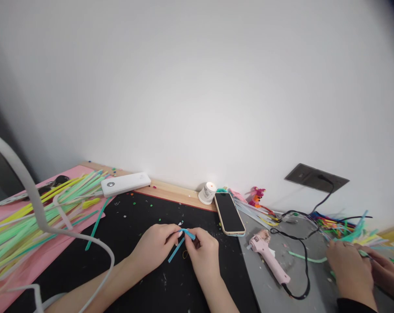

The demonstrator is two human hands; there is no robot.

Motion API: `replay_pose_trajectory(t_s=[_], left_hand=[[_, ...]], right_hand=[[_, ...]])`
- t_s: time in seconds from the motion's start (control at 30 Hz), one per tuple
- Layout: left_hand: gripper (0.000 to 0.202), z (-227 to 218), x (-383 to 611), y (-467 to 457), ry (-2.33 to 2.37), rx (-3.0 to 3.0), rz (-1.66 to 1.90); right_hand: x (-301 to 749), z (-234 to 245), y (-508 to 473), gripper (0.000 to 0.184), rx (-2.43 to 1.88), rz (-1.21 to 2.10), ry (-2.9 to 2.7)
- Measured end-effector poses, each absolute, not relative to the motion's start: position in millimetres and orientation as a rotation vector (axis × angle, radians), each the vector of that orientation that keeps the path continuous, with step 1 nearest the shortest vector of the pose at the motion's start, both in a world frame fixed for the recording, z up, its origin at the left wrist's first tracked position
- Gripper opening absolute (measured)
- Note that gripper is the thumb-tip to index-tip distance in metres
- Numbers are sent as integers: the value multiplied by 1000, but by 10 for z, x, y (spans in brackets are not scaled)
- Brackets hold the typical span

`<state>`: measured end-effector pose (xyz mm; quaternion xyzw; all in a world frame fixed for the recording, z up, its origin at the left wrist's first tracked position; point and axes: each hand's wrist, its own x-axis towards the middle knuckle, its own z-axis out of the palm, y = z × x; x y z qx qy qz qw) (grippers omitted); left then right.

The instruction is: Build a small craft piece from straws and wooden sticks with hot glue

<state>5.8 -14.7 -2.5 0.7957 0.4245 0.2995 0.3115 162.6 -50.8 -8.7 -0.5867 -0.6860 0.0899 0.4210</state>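
Above the black mat [164, 282], both my hands are closed on a light blue pipe cleaner [176, 251]. My left hand [155, 244] pinches it between thumb and fingers near its bend. Close beside it, my right hand [204, 251] grips the other part, whose short end pokes out past the thumb. One leg of the pipe cleaner hangs down between the hands toward the mat. A small yellowish loop [185, 254] lies just under my right hand; what it is I cannot make out.
Many pastel pipe cleaners [53, 208] cover a pink sheet at left, behind a white cable [95, 243]. Toward the wall are a white lamp-like bar [127, 183], a paper cup [207, 193] and a phone [230, 213]. A pink glue gun [270, 258] lies right, beside another person's hands [353, 265].
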Motion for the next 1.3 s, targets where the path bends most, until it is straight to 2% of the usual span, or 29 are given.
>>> replay_pose_trajectory(t_s=[0.3, 0.47, 0.7, 0.8, 1.1, 1.3], left_hand=[[31, -70, 124, -198, 1208, 1964, 879], [29, -76, 124, -165, 1130, 1848, 882], [37, -32, 78, -83, 893, 1734, 821], [32, -83, 63, -43, 834, 1596, 764], [30, -139, 72, -8, 802, 1372, 689], [31, -94, 73, -52, 822, 1173, 665]], right_hand=[[1502, -230, -530, 27, -1531, -160, -1800], [1541, -174, -513, 18, -1477, 64, -1722], [1761, 37, -466, 19, -1391, 457, -1682], [1788, 55, -457, 19, -1391, 535, -1679], [1761, 1, -465, 13, -1408, 439, -1754], [1715, -62, -490, 14, -1415, 256, -1794]])
